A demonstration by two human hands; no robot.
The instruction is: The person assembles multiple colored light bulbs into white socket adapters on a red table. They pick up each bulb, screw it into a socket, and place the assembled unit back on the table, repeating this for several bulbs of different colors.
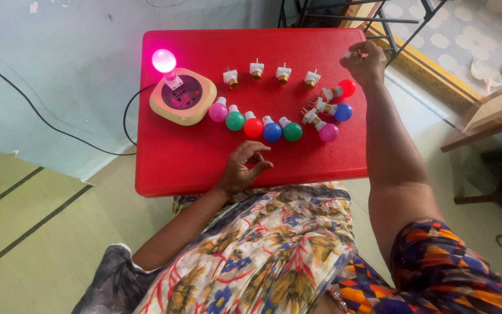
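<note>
Left hand [244,167]: rested on the red table [193,163], fingers loosely curled, holding nothing.
Right hand [365,61]: pinched a small white adapter [354,54].

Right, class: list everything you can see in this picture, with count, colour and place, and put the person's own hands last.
Table: one, red, centre.
Socket box: one, cream, table's left; black cable runs off left.
Lit bulb: one, glowing pink, plugged into the box.
Loose bulbs: eight, curved row mid-table, from pink bulb to red bulb; pink, green, red, blue, green, pink, blue, red.
Plug adapters: four, white and brass, row along the far side.
Metal stand: dark, behind the table.
Wooden furniture: brown, right edge.
Left hand: resting on the table's near edge, empty.
Right hand: far right corner, pinching a small white piece.
</note>
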